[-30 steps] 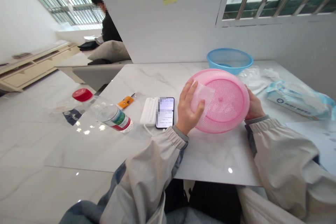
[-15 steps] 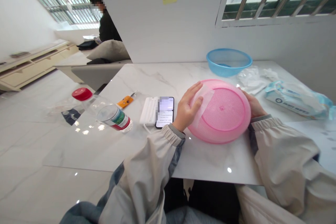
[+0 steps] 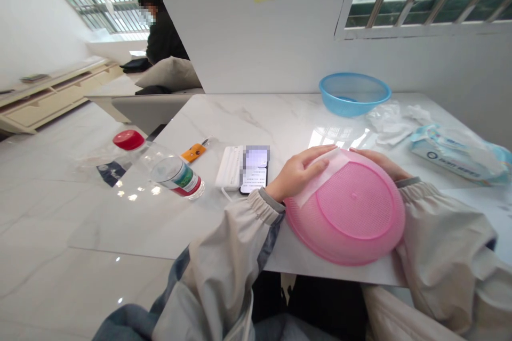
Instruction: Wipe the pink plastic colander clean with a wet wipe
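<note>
A pink mesh basket (image 3: 356,203) is held bottom side up above the near part of the table, tilted. My left hand (image 3: 301,173) is closed on a white wipe (image 3: 325,175) and presses it against the basket's upper left side. On the far right side of the basket, my right hand (image 3: 379,163) grips its edge; some of those fingers are hidden behind it. Left of my left wrist lie a phone (image 3: 260,168) with its screen lit and a white box-like device (image 3: 228,166) with a cable.
A blue basin (image 3: 354,98) stands at the back by the wall. Crumpled plastic and tissue (image 3: 388,122) lie beside a wipes pack (image 3: 456,157) on the right. To the left are a clear bottle (image 3: 176,173) with a red cap and an orange tag (image 3: 194,153). A person (image 3: 164,32) sits far left.
The pink basket has come down toward my body and slightly right, and its tilt has changed. Both hands are now at its upper edge, the left still with the wipe.
</note>
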Motion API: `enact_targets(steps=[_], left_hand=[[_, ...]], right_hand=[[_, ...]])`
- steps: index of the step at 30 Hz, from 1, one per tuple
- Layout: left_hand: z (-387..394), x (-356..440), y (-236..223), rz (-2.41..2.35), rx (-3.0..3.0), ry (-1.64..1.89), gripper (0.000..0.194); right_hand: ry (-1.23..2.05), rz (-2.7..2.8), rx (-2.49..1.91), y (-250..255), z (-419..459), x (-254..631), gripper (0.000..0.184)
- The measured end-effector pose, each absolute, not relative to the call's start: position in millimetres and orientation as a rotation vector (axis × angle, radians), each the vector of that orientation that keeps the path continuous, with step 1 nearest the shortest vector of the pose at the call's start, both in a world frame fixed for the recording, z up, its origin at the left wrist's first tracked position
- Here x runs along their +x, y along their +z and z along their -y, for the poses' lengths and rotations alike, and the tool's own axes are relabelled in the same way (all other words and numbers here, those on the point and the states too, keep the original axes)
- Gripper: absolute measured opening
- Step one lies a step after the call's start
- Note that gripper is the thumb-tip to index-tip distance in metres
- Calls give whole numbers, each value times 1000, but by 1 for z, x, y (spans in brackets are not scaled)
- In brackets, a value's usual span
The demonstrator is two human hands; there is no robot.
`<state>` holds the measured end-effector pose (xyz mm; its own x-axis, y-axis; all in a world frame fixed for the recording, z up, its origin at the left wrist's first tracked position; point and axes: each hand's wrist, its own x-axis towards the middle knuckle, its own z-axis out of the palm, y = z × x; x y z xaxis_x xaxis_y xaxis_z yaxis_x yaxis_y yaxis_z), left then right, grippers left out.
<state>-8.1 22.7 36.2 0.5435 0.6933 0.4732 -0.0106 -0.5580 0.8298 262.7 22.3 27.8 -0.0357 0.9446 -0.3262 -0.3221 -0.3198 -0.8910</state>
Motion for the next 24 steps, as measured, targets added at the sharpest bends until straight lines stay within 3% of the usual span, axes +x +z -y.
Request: enact_targets(steps=[3,7,12,22,24], left_hand=[[-19,-6,38,-508,1965,1024,43],[-14,-4,42,-453,1963,951,43],[-8,0,46,-441,1996,829,43],[-3,0,48,-396,1919,706,45],[-4,-1,48,-391,1902,712,47]], right_hand=[[1703,899,-1295,26,-25,267,27],[1665,859,-1316,23,-28,266,14],[1655,873,-1343,24,-28,256,30],[1670,1257,-1403,25,-26,253,11],[1652,1352,-1395,25,-26,255,14]])
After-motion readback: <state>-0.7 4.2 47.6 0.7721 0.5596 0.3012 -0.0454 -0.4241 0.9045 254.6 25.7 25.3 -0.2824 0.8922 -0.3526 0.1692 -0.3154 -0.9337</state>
